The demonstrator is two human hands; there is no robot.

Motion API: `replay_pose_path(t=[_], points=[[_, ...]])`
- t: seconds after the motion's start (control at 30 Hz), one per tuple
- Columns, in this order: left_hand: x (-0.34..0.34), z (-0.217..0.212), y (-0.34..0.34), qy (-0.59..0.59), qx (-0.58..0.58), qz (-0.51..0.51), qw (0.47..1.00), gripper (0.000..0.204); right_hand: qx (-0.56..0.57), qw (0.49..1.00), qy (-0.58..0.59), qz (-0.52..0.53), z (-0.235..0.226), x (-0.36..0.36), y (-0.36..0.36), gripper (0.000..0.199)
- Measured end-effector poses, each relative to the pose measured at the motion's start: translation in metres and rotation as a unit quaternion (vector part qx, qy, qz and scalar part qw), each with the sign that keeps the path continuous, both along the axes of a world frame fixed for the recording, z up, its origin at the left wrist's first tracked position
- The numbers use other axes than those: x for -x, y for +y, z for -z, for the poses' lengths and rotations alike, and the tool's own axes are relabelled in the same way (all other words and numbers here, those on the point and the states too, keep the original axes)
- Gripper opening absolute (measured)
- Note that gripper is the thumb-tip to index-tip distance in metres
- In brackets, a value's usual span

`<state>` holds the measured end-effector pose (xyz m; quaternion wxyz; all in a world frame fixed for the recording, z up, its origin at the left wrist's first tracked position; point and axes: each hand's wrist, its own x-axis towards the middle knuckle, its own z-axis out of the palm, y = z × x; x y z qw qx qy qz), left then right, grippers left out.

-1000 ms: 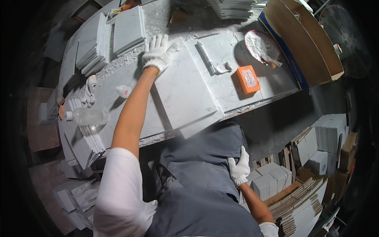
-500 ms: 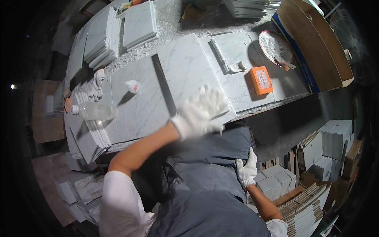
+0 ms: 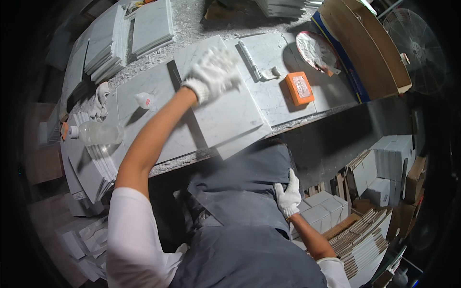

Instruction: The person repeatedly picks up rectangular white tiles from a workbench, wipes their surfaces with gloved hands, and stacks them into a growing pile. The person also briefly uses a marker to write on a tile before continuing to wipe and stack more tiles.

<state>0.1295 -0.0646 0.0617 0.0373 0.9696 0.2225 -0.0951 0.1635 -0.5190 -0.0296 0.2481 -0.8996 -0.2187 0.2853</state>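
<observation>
Has white-gloved left hand (image 3: 212, 73) reaching out over far half of upper marble tile (image 3: 228, 110), fingers a bit spread, thumb side toward the right; blurred, so can't tell if touching. Has white-gloved right hand (image 3: 289, 196) well apart from left, resting against grey apron (image 3: 245, 211) at the thigh, thumb standing away from fingers. Find upper marble tile lying slantwise on lower tile (image 3: 246, 144), with near corner of the latter jutting past front edge of dusty counter (image 3: 307, 121). Just right of both, see white tube (image 3: 249, 61) with crumpled white scrap (image 3: 272, 73) by its near end, then orange block (image 3: 299, 88) with pale label. Farther right, note round bowl (image 3: 317, 51) of white paste beside long open cardboard box (image 3: 370, 48), plus fan (image 3: 417, 50) beyond. Left of tiles, see small teardrop-shaped bottle (image 3: 143, 100) upright-ish, larger clear bottle (image 3: 100, 133) on its side across thin tiles, whitish cloth (image 3: 100, 100) near it. Toward far left of counter, note two tile stacks (image 3: 152, 24) side by side. Down right, off the counter, see white cartons (image 3: 322, 211) grouped together.
</observation>
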Motion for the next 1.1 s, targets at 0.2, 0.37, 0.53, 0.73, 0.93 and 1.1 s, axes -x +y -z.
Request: replay_pose_path(t=[0.2,0.37,0.53,0.73,0.93,1.1], points=[[0.066,0.002,-0.151,-0.161,0.113,0.249,0.948,0.073,-0.037,0.999,-0.021,-0.02,0.003,0.001,-0.003,0.08],[0.108,0.01,-0.24,-0.252,0.3,0.285,0.875,0.039,-0.045,0.999,-0.009,0.0,0.009,0.003,-0.006,0.08],[0.123,0.012,-0.265,-0.342,0.32,0.059,0.882,0.025,-0.043,0.999,-0.013,0.01,0.009,0.002,-0.005,0.082],[0.115,0.006,-0.245,-0.326,0.336,0.072,0.881,0.023,-0.047,0.998,-0.03,0.007,0.008,0.002,-0.001,0.08],[0.096,-0.016,-0.233,-0.319,0.295,0.13,0.891,0.025,-0.056,0.998,-0.03,0.022,0.009,0.004,-0.001,0.081],[0.079,-0.036,-0.213,-0.362,0.322,0.144,0.863,0.024,-0.051,0.998,-0.043,0.007,0.012,0.002,-0.004,0.081]])
